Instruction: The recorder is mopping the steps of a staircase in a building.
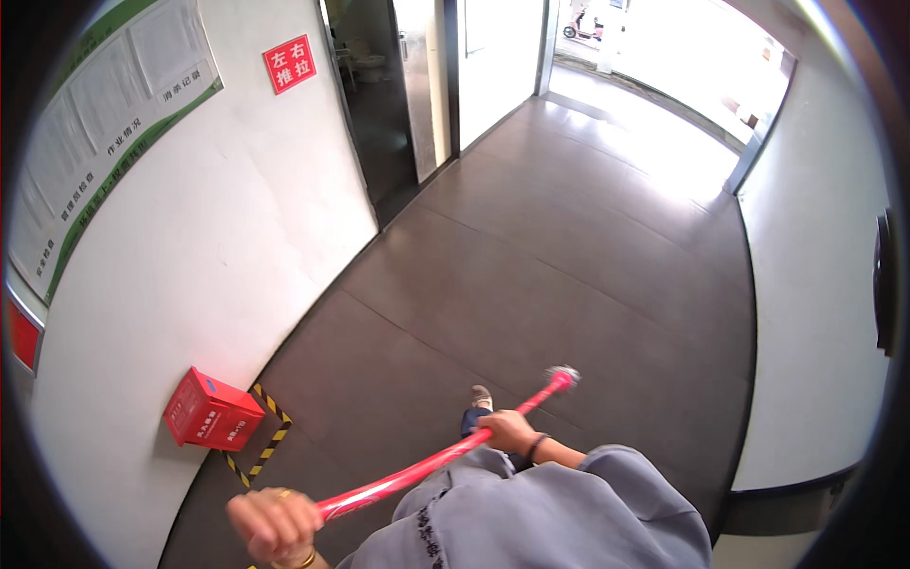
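A long red pole (pixel 408 479) runs slantwise across the front of my body. Its far end has a pink collar and a small greyish-white head (pixel 563 374); what kind of head it is, I cannot make out. My left hand (pixel 275 524) is wrapped round the near end, at the lower left. Farther along, my right hand (pixel 512 432) grips the shaft about where it passes my foot. The grey clothing (pixel 540 512) I wear fills the lower middle, and one shoe (pixel 482 396) shows beyond the pole.
A red box (pixel 213 412) stands by the left wall, beside yellow-and-black floor tape (pixel 272 438). Dark floor tiles (pixel 531 275) lead to a bright doorway (pixel 654 104). An open door (pixel 422 95) on the left shows a toilet. A notice board (pixel 109 142) hangs on the wall.
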